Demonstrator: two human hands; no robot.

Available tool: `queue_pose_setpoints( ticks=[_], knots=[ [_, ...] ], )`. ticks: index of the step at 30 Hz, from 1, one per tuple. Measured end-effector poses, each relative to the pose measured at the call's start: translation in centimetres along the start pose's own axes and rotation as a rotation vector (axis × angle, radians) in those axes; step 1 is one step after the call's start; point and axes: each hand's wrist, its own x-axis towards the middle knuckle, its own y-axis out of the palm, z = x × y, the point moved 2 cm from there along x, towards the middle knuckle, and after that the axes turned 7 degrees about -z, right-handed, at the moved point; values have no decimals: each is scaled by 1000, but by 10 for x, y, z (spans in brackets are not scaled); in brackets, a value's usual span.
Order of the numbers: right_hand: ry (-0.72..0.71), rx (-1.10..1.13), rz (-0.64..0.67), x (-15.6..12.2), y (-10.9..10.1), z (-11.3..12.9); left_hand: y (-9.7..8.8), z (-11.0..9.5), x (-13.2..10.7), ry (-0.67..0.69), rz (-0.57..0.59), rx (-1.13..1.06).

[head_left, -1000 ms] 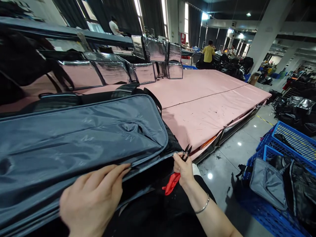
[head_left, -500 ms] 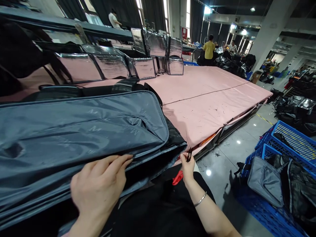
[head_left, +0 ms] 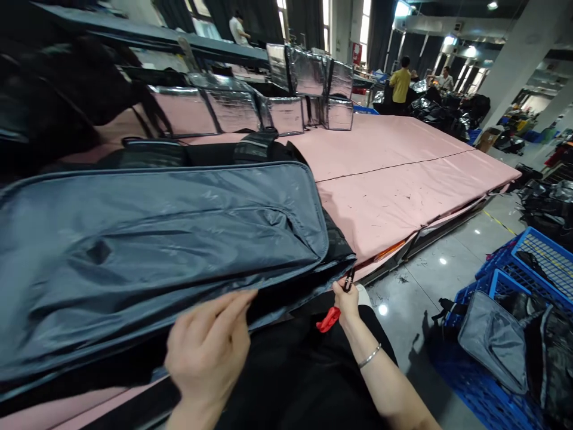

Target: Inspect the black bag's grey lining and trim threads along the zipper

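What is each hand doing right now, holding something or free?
Left hand: open, fingertips resting on the edge of the grey bag, gripping nothing.
Right hand: closed on small snips with a red tag.

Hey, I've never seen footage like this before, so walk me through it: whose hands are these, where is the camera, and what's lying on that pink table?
There is no machine here. The one view comes from a camera worn on a person's head, looking forward and down at their own two bare hands. The left hand rests its fingertips on the lower edge of a long grey bag, which lies on a pink padded table. The right hand, with a bracelet at the wrist, holds small thread snips with a red piece hanging below, right at the bag's corner. Further back on the table stand shiny silver bags. Blue crates sit on the floor to the right, and other people work in the distance.
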Motion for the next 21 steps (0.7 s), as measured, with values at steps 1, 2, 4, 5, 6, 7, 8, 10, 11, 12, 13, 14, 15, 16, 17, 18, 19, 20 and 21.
queue_pose_setpoints(
  ticks=[1, 2, 4, 5, 6, 7, 8, 10, 11, 12, 13, 14, 15, 16, 17, 18, 19, 20, 21],
  knots=[
    [25, 3, -1, 0, -1, -1, -4, 8, -13, -140, -13, -51],
    [42, 7, -1, -1, -2, -1, -8, 16, -26, -258, -18, -74],
    [60, 17, 2, 0, -3, -1, -19, 37, -51, -437, -30, -68],
    [63, 23, 5, 0, -4, -1, -26, 50, -62, -517, -52, -57],
    [64, 29, 8, 0, -4, -1, -33, 63, -71, -613, -82, -55],
    [63, 33, 11, 0, -4, -1, -41, 77, -79, -712, -120, -59],
    [61, 36, 13, -1, -4, -1, -49, 90, -85, -804, -156, -66],
    [55, 42, 12, -1, -5, -1, -61, 113, -91, -952, -212, -83],
    [52, 44, 10, -1, -5, -1, -66, 122, -92, -1007, -228, -90],
    [49, 46, 7, -2, -6, -1, -68, 130, -92, -1049, -237, -98],
    [47, 48, 4, -2, -7, -2, -69, 136, -91, -1083, -243, -106],
    [46, 50, 2, -2, -7, -2, -69, 142, -89, -1108, -251, -114],
    [45, 51, 0, -2, -8, -2, -68, 147, -87, -1129, -260, -120],
    [44, 50, 1, -1, -8, -2, -66, 151, -85, -1149, -267, -123],
    [44, 49, 1, -1, -9, -3, -64, 155, -83, -1171, -271, -126],
    [43, 47, 1, -1, -9, -3, -62, 159, -81, -1195, -269, -133],
    [43, 45, 1, 0, -10, -3, -62, 162, -80, -1217, -264, -146],
    [43, 41, 1, 0, -10, -3, -61, 164, -79, -1237, -253, -166],
    [43, 37, 2, 0, -11, -3, -62, 166, -79, -1254, -239, -191]
  ],
)
